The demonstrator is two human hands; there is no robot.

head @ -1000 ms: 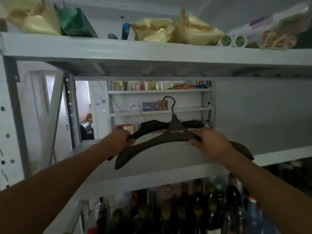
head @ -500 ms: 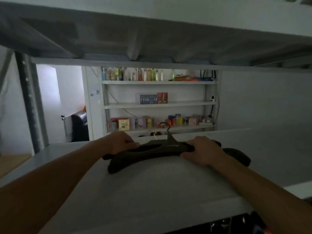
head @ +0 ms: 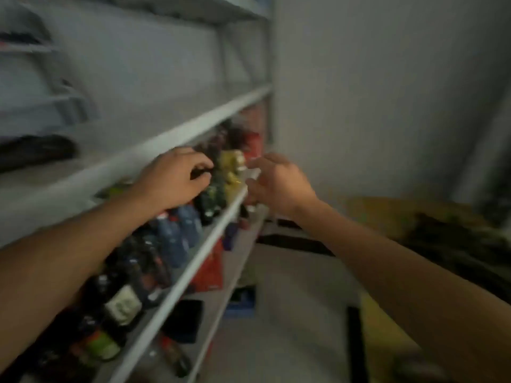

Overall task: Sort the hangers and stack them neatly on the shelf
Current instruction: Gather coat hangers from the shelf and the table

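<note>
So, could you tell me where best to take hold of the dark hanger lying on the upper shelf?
Probably its rounded arm end, the part that shows near the open front of the upper shelf. The dark hanger seems to lie flat, so come from the front and above and pinch across the arm. The left hand, empty, is nearer. Blur hides the hook.

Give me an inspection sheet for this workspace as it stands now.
Surface: grey shelf, bare part blurred.
Job's things: dark hangers lying on that shelf at far left.
Clutter: bottles crowd the shelf below; red packets lower down.
Hands: left hand and right hand both empty, fingers loosely curled, in front of the bottle shelf.
Cables: nothing seen.
Surroundings: grey wall; dark heap at right, too blurred to identify.
</note>
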